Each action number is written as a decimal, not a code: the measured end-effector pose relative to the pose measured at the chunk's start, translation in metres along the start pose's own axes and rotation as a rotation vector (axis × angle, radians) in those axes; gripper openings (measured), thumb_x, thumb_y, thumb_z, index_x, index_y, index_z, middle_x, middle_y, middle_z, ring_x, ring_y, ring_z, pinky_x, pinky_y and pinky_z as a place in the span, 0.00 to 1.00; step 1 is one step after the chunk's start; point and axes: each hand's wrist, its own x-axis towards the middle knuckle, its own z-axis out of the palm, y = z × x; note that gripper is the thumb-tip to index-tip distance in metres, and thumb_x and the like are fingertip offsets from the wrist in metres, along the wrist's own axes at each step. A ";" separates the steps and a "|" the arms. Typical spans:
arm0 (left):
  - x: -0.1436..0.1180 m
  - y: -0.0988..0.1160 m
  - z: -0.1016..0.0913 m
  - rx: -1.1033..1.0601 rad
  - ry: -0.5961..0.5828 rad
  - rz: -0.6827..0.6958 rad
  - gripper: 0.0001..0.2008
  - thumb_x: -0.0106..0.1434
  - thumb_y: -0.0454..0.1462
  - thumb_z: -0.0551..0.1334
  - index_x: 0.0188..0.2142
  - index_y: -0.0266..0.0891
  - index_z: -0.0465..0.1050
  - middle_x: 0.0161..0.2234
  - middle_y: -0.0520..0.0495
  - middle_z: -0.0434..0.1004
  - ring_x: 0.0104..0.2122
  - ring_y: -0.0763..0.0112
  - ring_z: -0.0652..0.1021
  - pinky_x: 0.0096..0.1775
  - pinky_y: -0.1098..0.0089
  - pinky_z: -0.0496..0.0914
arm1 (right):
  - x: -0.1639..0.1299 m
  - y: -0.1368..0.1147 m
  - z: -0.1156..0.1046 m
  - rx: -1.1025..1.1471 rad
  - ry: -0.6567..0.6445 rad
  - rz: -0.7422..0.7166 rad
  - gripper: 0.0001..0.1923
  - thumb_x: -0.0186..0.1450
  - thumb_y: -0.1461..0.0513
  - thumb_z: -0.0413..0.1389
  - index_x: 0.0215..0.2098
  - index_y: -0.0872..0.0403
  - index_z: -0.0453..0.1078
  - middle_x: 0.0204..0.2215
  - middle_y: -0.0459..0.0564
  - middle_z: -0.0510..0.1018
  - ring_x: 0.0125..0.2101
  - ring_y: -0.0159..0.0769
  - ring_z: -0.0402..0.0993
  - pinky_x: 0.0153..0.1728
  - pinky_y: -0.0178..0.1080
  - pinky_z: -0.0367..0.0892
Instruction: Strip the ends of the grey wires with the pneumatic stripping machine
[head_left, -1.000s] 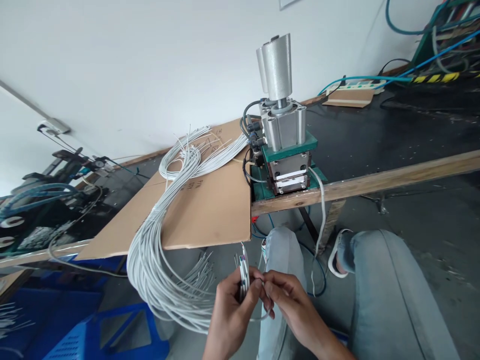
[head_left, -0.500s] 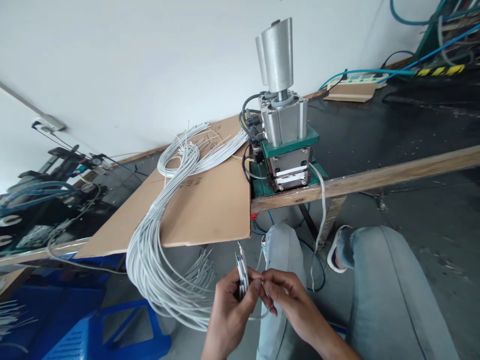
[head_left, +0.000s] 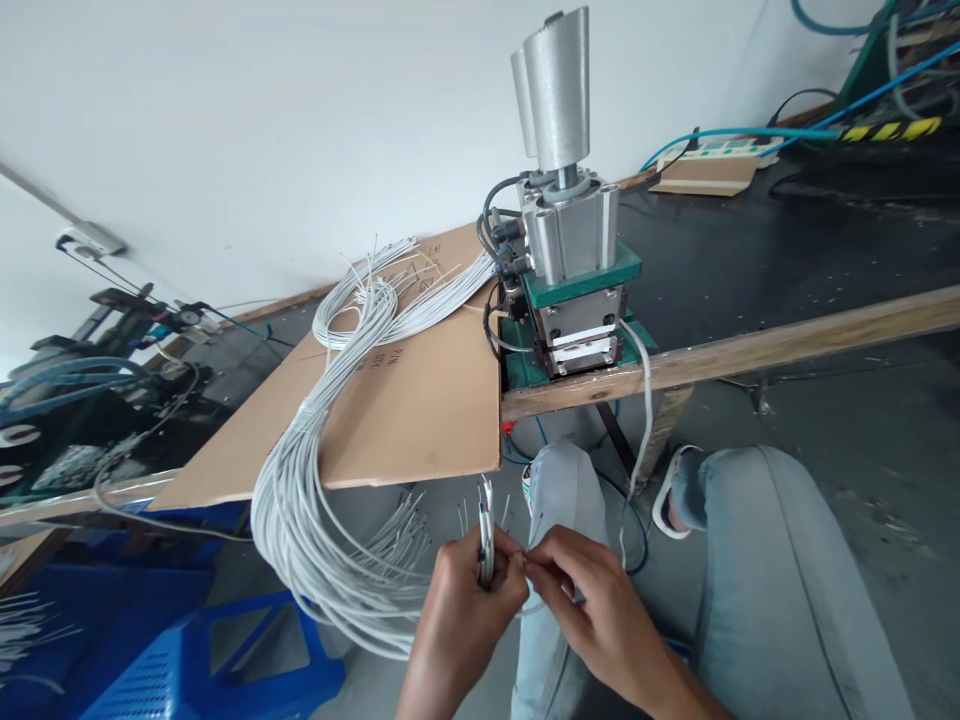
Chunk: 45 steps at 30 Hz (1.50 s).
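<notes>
We hold a small bunch of wire ends upright in our left hand, fingers closed around it so the stripped, coloured tips stick up above the thumb. Our right hand sits just beside the left, touching it, with thumb and forefinger pinched together on a thin grey wire right next to the bunch — the pinch point is small and we cannot tell whether it grips one strand or more. Both hands hover above our knees, below the front edge of the bench.

To the left of the hands a thick loop of grey cables hangs off the edge of a cardboard sheet and droops toward a blue plastic crate. The far ends of those cables fan out across the cardboard, near the wall. Just to the right of the cardboard, on the wooden edge of the bench, stands a small press machine — a green base, a metal block and a ribbed silver cylinder on top. A white cable drops from its front down past our right knee. Further back on the dark bench top lie a power strip and blue hoses
</notes>
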 end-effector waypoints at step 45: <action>0.012 -0.006 0.013 -0.084 -0.032 0.107 0.07 0.56 0.38 0.62 0.23 0.40 0.68 0.16 0.57 0.66 0.17 0.76 0.63 0.22 0.76 0.58 | 0.003 0.010 0.002 0.474 0.001 0.316 0.23 0.68 0.44 0.55 0.29 0.54 0.71 0.22 0.44 0.72 0.20 0.30 0.71 0.20 0.31 0.67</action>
